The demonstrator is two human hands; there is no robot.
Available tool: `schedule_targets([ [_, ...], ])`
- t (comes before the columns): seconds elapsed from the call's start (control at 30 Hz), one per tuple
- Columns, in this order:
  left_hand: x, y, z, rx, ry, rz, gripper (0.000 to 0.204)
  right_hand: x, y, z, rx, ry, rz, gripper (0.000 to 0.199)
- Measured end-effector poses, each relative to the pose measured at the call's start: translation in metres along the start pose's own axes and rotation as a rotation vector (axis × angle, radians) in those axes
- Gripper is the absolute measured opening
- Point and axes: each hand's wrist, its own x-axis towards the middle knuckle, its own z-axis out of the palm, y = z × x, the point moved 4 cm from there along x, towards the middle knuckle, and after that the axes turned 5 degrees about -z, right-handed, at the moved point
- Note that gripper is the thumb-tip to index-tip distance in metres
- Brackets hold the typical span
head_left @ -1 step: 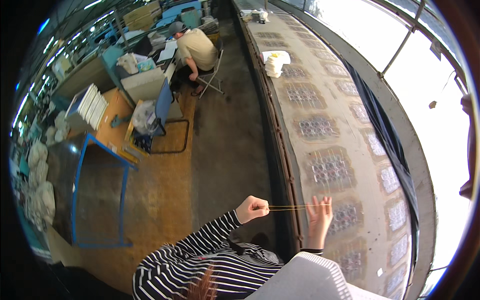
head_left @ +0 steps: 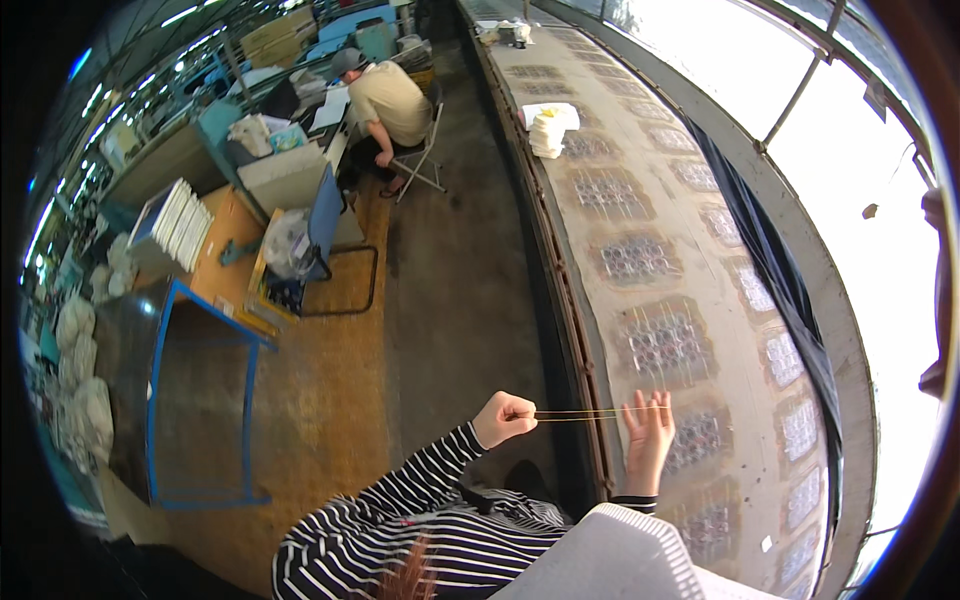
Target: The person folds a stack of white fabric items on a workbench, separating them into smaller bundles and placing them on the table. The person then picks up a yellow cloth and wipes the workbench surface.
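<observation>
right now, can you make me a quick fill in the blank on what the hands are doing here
1. The left hand is closed in a ____.
2. A thin yellow rubber band is ____ between it and the right hand.
3. The right hand's fingers are ____.
4. The left sleeve has black and white ____.

Missing words: fist; stretched; spread; stripes

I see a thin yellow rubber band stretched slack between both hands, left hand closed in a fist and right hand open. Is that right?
Not quite: the head view shows the thin yellow rubber band pulled taut, not slack. It runs between the fisted left hand and the open right hand.
</observation>
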Motion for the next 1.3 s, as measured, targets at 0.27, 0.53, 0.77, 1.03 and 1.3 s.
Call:
schedule_targets([
  [0.27, 0.140, 0.015, -0.166, 0.452, 0.534, 0.095, 0.038, 0.178, 0.091, 0.094, -0.107, 0.066, -0.045, 0.078],
  [0.53, 0.290, 0.108, -0.350, 0.502, 0.912, 0.113, 0.022, 0.382, 0.159, 0.334, 0.022, -0.266, 0.261, 0.094],
  [0.77, 0.488, 0.125, -0.527, 0.384, 0.830, 0.300, 0.026, 0.573, 0.162, 0.474, -0.095, -0.343, 0.168, 0.106],
  [1.03, 0.790, 0.098, -0.626, 0.144, 0.417, -0.248, 0.040, 0.760, 0.178, 0.492, -0.089, 0.040, 0.244, 0.115],
  [1.3, 0.939, -0.082, -0.646, 0.045, 0.125, -1.012, 0.065, 0.860, 0.270, 0.434, -0.103, 0.136, 0.578, 0.116],
])
